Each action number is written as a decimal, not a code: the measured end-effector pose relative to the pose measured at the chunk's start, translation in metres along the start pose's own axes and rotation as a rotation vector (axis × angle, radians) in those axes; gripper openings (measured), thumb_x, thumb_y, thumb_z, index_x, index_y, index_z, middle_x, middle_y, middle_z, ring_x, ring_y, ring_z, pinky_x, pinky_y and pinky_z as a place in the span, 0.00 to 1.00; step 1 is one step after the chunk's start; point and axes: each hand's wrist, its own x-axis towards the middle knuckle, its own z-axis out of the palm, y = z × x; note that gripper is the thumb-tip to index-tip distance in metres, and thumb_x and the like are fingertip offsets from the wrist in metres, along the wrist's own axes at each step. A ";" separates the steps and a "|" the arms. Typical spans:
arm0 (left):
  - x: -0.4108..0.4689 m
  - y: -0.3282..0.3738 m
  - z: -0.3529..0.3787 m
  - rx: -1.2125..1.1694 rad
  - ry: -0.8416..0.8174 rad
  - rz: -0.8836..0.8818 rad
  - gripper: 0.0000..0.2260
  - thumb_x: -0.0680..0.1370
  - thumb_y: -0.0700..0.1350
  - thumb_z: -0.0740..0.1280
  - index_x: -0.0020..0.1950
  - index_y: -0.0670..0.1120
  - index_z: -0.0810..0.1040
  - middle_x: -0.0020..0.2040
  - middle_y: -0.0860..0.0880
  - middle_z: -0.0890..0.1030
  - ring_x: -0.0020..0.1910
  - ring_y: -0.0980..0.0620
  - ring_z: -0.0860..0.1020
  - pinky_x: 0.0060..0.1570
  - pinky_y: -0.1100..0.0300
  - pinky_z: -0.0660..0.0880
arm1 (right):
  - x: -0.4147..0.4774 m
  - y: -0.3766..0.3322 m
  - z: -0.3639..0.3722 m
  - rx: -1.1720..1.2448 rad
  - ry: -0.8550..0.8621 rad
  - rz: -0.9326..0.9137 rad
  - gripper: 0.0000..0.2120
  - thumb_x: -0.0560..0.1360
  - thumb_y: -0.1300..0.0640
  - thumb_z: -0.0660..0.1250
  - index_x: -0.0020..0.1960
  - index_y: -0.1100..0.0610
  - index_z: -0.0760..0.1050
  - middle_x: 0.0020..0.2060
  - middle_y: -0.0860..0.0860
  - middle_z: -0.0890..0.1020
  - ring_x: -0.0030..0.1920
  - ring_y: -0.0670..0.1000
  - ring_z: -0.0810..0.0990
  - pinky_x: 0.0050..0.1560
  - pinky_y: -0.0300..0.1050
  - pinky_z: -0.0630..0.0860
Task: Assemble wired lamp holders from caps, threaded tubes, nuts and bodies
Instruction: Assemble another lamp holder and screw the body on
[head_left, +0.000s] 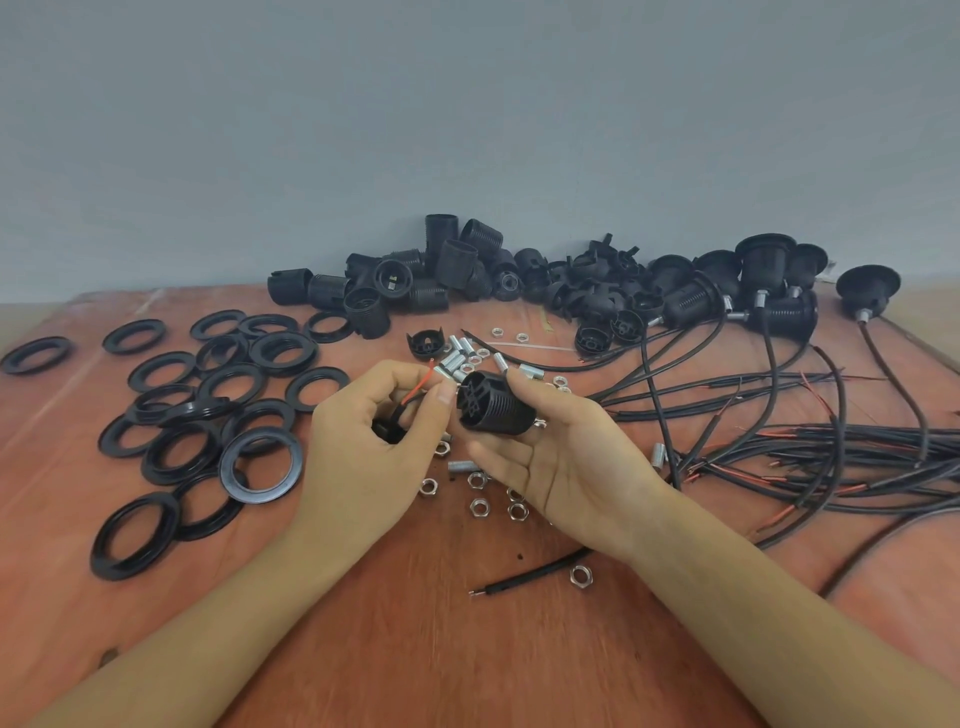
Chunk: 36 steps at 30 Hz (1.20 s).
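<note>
Above the table (467, 649), left hand (363, 441) pinches a red-and-black wire (415, 393) while right hand (561, 457) grips a black body (493, 402).

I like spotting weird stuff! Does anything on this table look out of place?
One ring at the right edge of the ring pile looks grey and shiny; the others are black.

The left hand (363, 447) curls over a small black part (388, 429), perhaps a cap, hiding most of it, the wire bundle (857, 447) at 3 o'clock runs off the edge, and the black pile (587, 291) at 1 o'clock blurs into overlapping shapes.
</note>
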 end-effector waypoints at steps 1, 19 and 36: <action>0.000 0.000 0.000 -0.001 -0.004 -0.001 0.03 0.77 0.39 0.70 0.44 0.45 0.81 0.29 0.59 0.73 0.28 0.62 0.72 0.33 0.73 0.68 | 0.000 0.000 0.000 -0.011 -0.002 0.001 0.18 0.71 0.54 0.70 0.56 0.63 0.80 0.51 0.61 0.85 0.49 0.56 0.86 0.40 0.42 0.82; -0.002 0.003 0.000 -0.029 -0.041 -0.002 0.04 0.76 0.42 0.70 0.41 0.46 0.79 0.27 0.56 0.73 0.27 0.59 0.70 0.32 0.71 0.67 | 0.002 0.002 -0.002 -0.140 0.092 -0.090 0.10 0.79 0.60 0.61 0.56 0.57 0.78 0.44 0.57 0.82 0.38 0.55 0.85 0.30 0.44 0.78; -0.003 0.003 -0.001 -0.075 -0.108 0.025 0.03 0.75 0.43 0.68 0.44 0.51 0.79 0.31 0.55 0.77 0.28 0.56 0.72 0.32 0.68 0.70 | 0.006 0.013 -0.009 -0.803 0.078 -0.484 0.10 0.80 0.54 0.66 0.40 0.51 0.79 0.35 0.62 0.76 0.27 0.51 0.76 0.20 0.39 0.72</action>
